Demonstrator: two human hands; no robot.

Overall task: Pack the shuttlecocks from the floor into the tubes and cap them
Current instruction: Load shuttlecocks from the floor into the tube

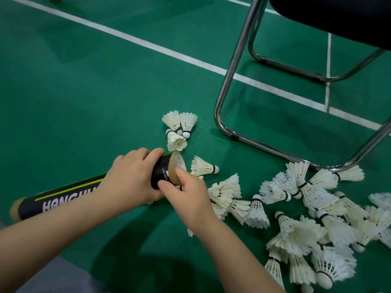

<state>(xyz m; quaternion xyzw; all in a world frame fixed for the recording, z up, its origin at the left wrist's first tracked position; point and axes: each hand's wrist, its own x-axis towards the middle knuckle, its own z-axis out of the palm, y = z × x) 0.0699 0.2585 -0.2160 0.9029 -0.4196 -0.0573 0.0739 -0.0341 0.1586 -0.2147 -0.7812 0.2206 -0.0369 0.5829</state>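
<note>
A long black tube [63,195] with white lettering and a yellow stripe lies slanted over the green floor. My left hand [131,176] grips it near its right end. At that end a tan translucent cap [177,168] sits tilted against the mouth, and my right hand [186,195] pinches its lower edge with thumb and forefinger. The tube's far left end carries a tan cap [14,209]. White feather shuttlecocks [306,225] lie in a loose heap on the floor to the right, with a few more [178,129] just beyond the tube's mouth. What is inside the tube is hidden.
A chair with chrome tube legs [228,81] and a dark seat [338,15] stands at the upper right, its floor rail [275,149] next to the shuttlecock heap. White court lines [148,45] cross the green floor [74,102]. A grey patch [53,278] shows at the bottom left.
</note>
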